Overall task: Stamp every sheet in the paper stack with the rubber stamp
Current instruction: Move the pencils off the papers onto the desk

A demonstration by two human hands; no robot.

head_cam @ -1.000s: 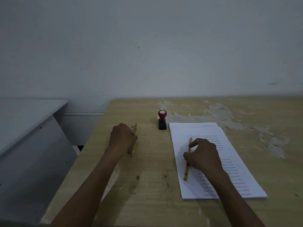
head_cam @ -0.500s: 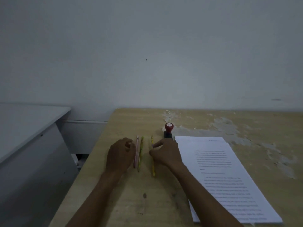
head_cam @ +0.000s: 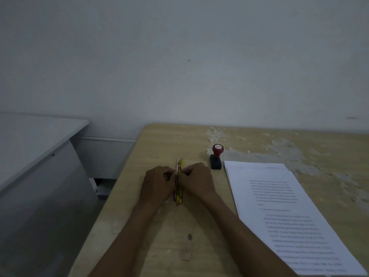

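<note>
Now both hands are meeting at the left of the bench point(head_cam: 159, 246), pressing three pencils point(head_cam: 179, 181) into one tight bundle: the left hand point(head_cam: 157, 185) is curling its fingers against the pink one, the right hand point(head_cam: 197, 182) pinching the yellow ones from the other side. Half a second back the pencils were lying apart with a gap between them; a second back one was resting on the paper under the right hand. So the paper stack point(head_cam: 279, 206) is now lying uncovered at the right, printed side up. The rubber stamp point(head_cam: 216, 156) is standing upright, untouched, just beside the stack's far left corner. Judging by this, tidying is finishing and stamping is not yet starting.
</note>
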